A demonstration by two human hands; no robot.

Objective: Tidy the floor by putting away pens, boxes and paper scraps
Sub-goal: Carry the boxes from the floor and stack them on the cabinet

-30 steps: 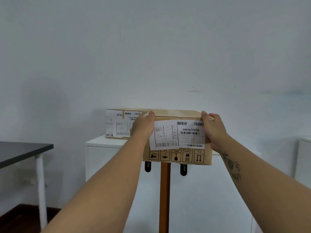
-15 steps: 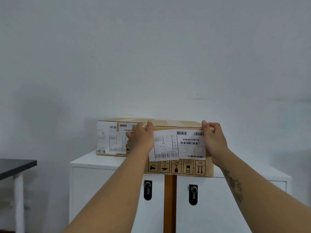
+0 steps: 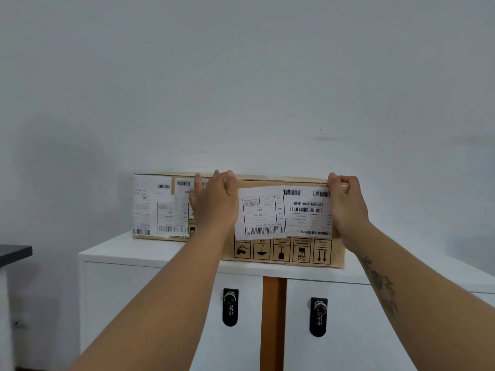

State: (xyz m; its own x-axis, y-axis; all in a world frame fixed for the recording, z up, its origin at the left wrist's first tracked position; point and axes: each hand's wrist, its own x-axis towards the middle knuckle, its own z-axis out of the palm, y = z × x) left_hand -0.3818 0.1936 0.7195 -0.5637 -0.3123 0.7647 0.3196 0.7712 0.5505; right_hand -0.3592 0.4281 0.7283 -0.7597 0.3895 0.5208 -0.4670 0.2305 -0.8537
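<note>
Head view, facing a pale wall.

Brown cardboard box with white barcode labels [image 3: 284, 253]: on top of the white two-door cabinet [image 3: 150, 253], lower edge right at the cabinet's front lip. A row of black handling symbols runs along its lower front.

Left hand [image 3: 214, 202]: laid on the box's upper left corner, back of the hand to the camera. Fingers [image 3: 230, 175] reach the top edge, and one is splayed out to the left. Cannot tell whether they curl round the corner.

Right hand [image 3: 348, 207]: on the upper right corner, fingers [image 3: 345, 182] curled together over the top edge, gripping it. Dark tattoo on that forearm.

Second brown cardboard box [image 3: 152, 204]: same cabinet top, just left of the held box and set further back toward the wall, its front mostly covered in labels. Touching or not, cannot tell; the left hand hides the gap.

Cabinet front: two black combination locks [image 3: 230, 307] [image 3: 318, 317], one per door, with an orange-brown vertical strip [image 3: 273, 322] between them.

Far left: corner of a black tabletop [image 3: 13, 253].
</note>
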